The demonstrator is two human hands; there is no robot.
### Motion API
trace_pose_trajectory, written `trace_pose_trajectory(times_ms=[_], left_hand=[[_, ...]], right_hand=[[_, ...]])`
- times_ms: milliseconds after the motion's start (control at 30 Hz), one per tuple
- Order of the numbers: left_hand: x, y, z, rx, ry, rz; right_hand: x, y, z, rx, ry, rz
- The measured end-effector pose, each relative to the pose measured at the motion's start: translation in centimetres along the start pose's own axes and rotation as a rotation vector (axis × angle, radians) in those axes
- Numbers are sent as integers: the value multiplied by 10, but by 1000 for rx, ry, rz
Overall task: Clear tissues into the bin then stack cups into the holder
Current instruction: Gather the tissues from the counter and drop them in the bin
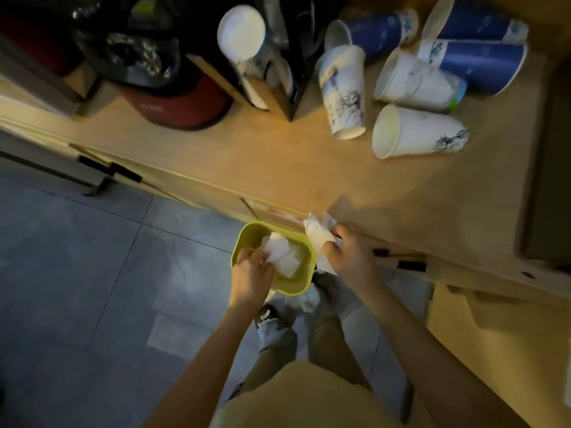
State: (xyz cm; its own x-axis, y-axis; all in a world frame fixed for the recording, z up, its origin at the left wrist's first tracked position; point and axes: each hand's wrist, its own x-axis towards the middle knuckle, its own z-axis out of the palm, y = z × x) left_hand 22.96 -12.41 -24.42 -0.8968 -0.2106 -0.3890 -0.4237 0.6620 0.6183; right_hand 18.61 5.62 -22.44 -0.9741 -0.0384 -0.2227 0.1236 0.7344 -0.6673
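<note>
A small yellow-green bin [244, 239] hangs just below the counter's front edge. My left hand [251, 268] is over its rim, fingers closed on a white tissue [279, 253] that lies inside the bin. My right hand [349, 253] is at the counter edge beside the bin, shut on a crumpled white tissue [318, 231]. Another tissue [309, 299] shows below the bin, near my feet. Several paper cups lie on their sides on the counter at the back right, white ones [417, 132] and blue ones [482, 64]. A black cup holder [296, 97] stands behind, with a white cup [242, 32] at its top.
A dark red waste bin [182, 103] with a black bag stands at the back left. The wooden counter [247, 156] runs diagonally; a dark panel [553, 180] lies at its right edge. Grey floor tiles [77, 273] spread to the left.
</note>
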Motion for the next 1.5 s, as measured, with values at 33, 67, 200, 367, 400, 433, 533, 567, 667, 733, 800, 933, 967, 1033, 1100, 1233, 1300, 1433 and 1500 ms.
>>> trace_pose_trajectory(times_ms=[33,67,200,367,400,433,533,567,667,733,800,933,967,1033,1100,1233,1300,1433,1500], left_hand=[[-2,-11,-2,0,7,-10],[-3,-21,-2,9,8,-16],[-1,-67,9,19,1,-21],[24,-125,49,-14,-61,-74],[31,-137,60,-27,-80,-90],[39,-147,72,-40,-103,-102],[65,-176,108,-91,-174,-160],[74,-186,121,-106,-203,-176],[102,-213,157,-37,-291,-147],[124,-230,180,47,-330,-128],[145,-242,201,112,-373,-162],[180,-264,232,112,-501,-274],[186,-269,240,101,-533,-295],[193,-277,248,113,-590,-335],[196,-280,248,181,-683,-261],[190,-281,227,209,-674,-185],[184,-274,211,234,-654,-195],[157,-233,170,267,-545,-198],[138,-206,145,254,-455,-148]], right_hand=[[-7,-1,13,17,-14,0],[-14,1,28,38,-38,18],[-28,19,82,51,-120,68],[-20,71,147,-18,-190,134],[-17,84,161,-19,-196,162],[-14,98,175,-11,-196,191],[-2,134,218,10,-225,248],[4,145,233,6,-246,258],[21,174,274,-37,-297,285],[33,193,300,-79,-308,262],[46,210,325,-146,-336,240],[73,238,371,-152,-488,264],[79,243,381,-176,-539,271],[87,252,395,-186,-594,312],[89,257,401,-186,-589,315],[85,248,380,-234,-498,245],[80,233,359,-184,-453,220],[64,187,304,-163,-393,223],[56,162,272,-214,-359,236]])
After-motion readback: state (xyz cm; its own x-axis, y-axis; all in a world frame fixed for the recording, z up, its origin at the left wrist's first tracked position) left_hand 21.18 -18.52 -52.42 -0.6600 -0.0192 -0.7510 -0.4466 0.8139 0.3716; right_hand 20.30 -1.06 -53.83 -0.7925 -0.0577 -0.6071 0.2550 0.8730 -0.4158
